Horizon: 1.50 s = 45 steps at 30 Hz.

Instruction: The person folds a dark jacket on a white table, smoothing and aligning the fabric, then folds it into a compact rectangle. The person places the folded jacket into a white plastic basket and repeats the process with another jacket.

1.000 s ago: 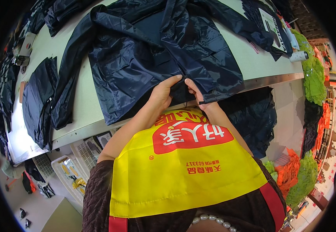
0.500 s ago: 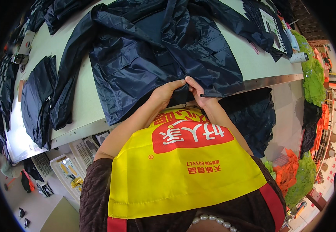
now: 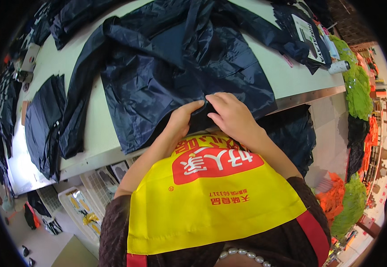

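A shiny dark navy jacket [image 3: 140, 89] lies spread on the table, its hem toward me at the near edge. My left hand [image 3: 181, 119] is closed on the lower front edge, thumb stretched along the cloth toward the front opening; its other fingers are mostly hidden beneath. Just to the right, my right hand [image 3: 233, 115] has its fingertips against the same opening. Its thumb stands apart from the forefinger, with dark cloth showing in the gap. Whether a zip end lies between the hands is too small to tell.
The pale table [image 3: 93, 120] has a metal front edge. Folded dark garments [image 3: 46, 122] lie left, a dark pile with a printed card [image 3: 308, 38] right, near a white thread spool [image 3: 339, 67]. Dark cloth [image 3: 291, 138] hangs below. Lime-green cloth [image 3: 356, 93] and plastic baskets [image 3: 80, 209] flank me.
My right hand has turned over and come left across the opening, its back now facing up and the thumb apart. My left hand has drawn slightly left and down, still on the jacket.
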Motion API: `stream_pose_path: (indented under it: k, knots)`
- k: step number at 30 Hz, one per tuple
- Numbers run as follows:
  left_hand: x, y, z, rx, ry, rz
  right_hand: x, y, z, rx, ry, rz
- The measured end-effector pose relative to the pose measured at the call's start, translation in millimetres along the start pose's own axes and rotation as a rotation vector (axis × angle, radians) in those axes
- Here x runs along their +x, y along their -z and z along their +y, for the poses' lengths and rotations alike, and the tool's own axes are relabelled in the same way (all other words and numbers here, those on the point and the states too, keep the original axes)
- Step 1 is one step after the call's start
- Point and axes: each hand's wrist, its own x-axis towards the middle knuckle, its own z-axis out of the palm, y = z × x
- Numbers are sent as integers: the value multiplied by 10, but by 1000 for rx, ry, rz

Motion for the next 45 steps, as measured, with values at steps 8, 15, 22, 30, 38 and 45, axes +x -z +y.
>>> stream_pose_path:
  k: [8, 15, 22, 30, 38, 45]
  knots:
    - [-99, 1, -29, -22, -31, 130, 275, -169, 425, 2, 155, -445]
    - [-75, 95, -54, -100, -78, 179, 326, -276, 505, 10, 280, -380]
    - [-84, 80, 8, -59, -97, 273, 780, -606, 848, 76, 460, -42]
    - [-165, 508, -59, 358, -233, 563, 1237, 295, 2662, -587, -233, 375]
    - [-381, 1154, 683, 701, -204, 805, 903, 685, 4110, -776, -375, -339]
    - [-600, 1867, 1182, 899, -106, 876, 873, 379, 3563, -509, -386, -328]
